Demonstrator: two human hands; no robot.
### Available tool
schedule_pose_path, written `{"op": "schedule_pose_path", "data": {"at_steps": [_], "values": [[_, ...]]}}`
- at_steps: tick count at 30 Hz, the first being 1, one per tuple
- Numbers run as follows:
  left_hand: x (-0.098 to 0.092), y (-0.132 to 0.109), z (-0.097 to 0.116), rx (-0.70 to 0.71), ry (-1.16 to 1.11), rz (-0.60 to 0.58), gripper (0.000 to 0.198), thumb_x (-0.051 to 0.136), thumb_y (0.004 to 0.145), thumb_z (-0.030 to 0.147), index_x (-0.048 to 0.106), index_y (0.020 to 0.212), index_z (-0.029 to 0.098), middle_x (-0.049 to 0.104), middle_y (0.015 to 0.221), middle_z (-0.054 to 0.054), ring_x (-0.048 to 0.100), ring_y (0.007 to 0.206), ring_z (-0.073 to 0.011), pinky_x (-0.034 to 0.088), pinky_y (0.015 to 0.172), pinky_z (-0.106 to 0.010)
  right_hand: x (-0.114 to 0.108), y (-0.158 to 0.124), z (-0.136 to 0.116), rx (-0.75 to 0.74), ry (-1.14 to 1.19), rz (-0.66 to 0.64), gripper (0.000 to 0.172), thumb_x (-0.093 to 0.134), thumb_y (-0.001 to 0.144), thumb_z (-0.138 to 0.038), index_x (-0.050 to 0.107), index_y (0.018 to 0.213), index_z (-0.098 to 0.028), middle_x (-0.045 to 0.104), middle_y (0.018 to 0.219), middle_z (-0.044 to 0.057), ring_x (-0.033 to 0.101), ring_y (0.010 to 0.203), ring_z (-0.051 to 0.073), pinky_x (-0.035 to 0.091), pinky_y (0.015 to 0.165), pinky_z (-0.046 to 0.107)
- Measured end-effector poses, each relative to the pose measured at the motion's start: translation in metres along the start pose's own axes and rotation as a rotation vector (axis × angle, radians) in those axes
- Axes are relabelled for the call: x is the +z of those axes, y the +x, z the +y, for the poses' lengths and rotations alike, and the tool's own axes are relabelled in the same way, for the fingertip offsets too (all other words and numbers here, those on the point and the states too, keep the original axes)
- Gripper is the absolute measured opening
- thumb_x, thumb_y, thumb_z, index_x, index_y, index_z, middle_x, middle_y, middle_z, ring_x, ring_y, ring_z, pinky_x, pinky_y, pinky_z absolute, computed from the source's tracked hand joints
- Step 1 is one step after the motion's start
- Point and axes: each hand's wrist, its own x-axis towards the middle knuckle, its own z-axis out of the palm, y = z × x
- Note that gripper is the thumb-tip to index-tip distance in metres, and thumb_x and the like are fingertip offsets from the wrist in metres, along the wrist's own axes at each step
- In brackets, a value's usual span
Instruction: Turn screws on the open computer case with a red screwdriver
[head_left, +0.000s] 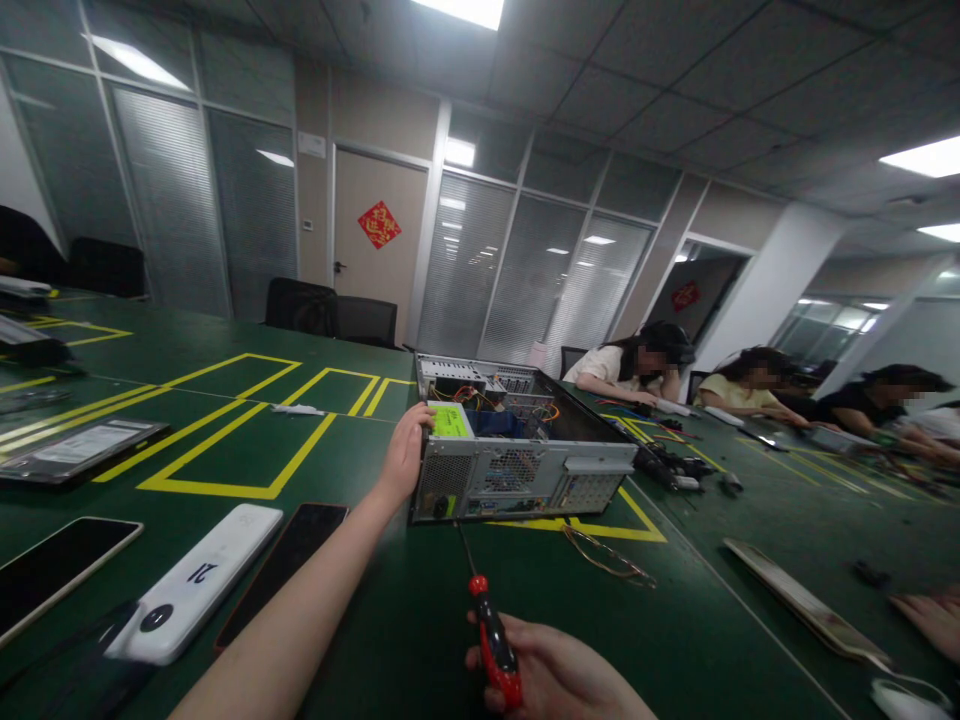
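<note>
An open desktop computer case lies on the green table, its rear panel facing me. My left hand grips the case's near left corner, thumb over the top edge beside a green label. My right hand is closed round a red and black screwdriver. Its thin shaft points toward the case's lower rear edge, the tip close to the panel.
A white power bank and dark phones lie at my left, a flat panel farther left. Yellow tape lines mark the table. Loose wire lies right of the case. Three people sit at the far right; another hand rests at the right edge.
</note>
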Motion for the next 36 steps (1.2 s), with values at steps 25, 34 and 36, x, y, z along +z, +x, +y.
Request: {"op": "schedule_pose_path", "data": {"at_steps": [25, 34, 36], "values": [[0.000, 0.000, 0.000, -0.004, 0.013, 0.000, 0.040, 0.021, 0.096, 0.041, 0.054, 0.091, 0.019, 0.060, 0.113, -0.009, 0.048, 0.122, -0.0208, 0.035, 0.108, -0.043, 0.000, -0.001, -0.002, -0.021, -0.034, 0.009, 0.054, 0.068, 0.069, -0.020, 0.047, 0.119, -0.023, 0.068, 0.094, 0.005, 0.067, 0.072, 0.018, 0.042, 0.055, 0.023], [0.001, 0.000, -0.002, 0.003, 0.001, 0.002, 0.040, 0.021, 0.095, 0.042, 0.054, 0.092, 0.019, 0.059, 0.112, -0.010, 0.048, 0.122, -0.0206, 0.034, 0.108, -0.043, -0.004, 0.001, -0.001, -0.082, -0.052, 0.102, 0.043, 0.077, 0.066, -0.026, 0.059, 0.102, -0.011, 0.067, 0.078, 0.004, 0.064, 0.064, 0.013, 0.041, 0.056, 0.024], [0.001, 0.000, -0.001, 0.002, 0.002, 0.004, 0.039, 0.021, 0.095, 0.042, 0.054, 0.092, 0.019, 0.060, 0.112, -0.010, 0.048, 0.122, -0.0206, 0.034, 0.108, -0.043, -0.005, 0.002, 0.000, -0.090, -0.031, 0.145, 0.036, 0.078, 0.065, -0.032, 0.061, 0.090, -0.012, 0.066, 0.075, 0.002, 0.063, 0.062, 0.013, 0.040, 0.054, 0.022]]}}
